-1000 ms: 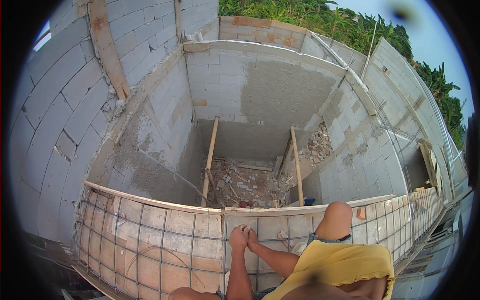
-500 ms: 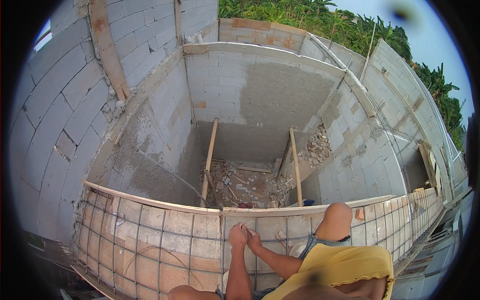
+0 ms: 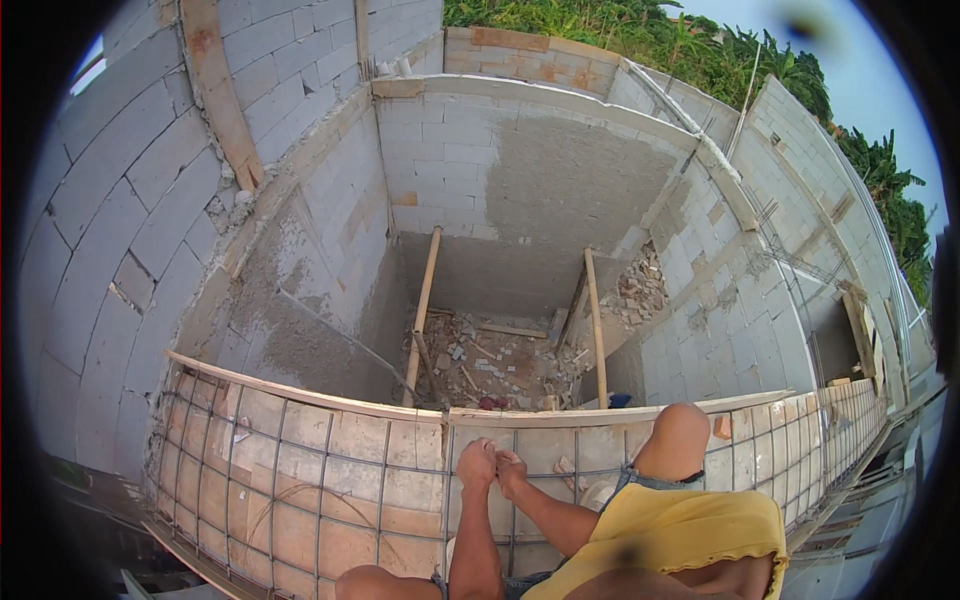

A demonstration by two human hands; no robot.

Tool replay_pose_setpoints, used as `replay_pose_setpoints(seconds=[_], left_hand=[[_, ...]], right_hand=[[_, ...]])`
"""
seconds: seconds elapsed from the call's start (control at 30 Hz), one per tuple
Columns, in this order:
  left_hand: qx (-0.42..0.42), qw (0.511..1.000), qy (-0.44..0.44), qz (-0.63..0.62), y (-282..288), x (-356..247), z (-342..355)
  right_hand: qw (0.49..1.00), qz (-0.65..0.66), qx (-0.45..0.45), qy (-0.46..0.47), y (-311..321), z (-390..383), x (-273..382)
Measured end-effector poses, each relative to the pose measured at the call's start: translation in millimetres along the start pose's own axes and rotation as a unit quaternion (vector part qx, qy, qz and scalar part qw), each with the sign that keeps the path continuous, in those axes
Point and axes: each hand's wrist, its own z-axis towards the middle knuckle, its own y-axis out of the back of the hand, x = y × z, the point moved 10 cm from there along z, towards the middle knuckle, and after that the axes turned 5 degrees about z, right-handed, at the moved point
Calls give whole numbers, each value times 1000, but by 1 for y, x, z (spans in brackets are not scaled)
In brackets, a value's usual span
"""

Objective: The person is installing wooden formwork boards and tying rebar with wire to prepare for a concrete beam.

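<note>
Close together over the steel rebar mesh [image 3: 327, 455], my two hands are at work near its front rods. My left hand [image 3: 476, 463] is closed, with its fingers curled inward. Beside it on the right, my right hand [image 3: 511, 472] is closed in a pinch, its fingertips very near the left ones. Whatever lies between the fingers is too small or hidden to name. The mesh rests over plywood boards [image 3: 290, 435], whose far side is edged by a long wooden strip [image 3: 330, 402]. A thin loop of wire [image 3: 262, 510] lies on the mesh to the left.
Beyond the wooden strip the drop leads to a rubble-strewn floor [image 3: 490, 362], with bamboo poles [image 3: 424, 310] standing in it. Block walls [image 3: 440, 160] enclose the pit, partly rendered grey. A brick piece [image 3: 721, 427] lies right of my knee [image 3: 672, 440].
My hands have drawn slightly apart at the fingertips while staying over the same part of the mesh. The view has shifted a little.
</note>
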Motion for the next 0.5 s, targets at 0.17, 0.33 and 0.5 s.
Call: replay_pose_setpoints(seconds=[0.17, 0.33, 0.5], left_hand=[[-1, 1000, 5, 0, 7, -2, -4], [-11, 1000, -21, 19, 4, -9, -4], [-5, 1000, 0, 15, -11, 9, -15]], right_hand=[[997, 66, -44, 5, 1, -9, -10], [846, -366, -54, 385, -21, -33, 56], [854, -344, 101, 376, -24, -56, 37]])
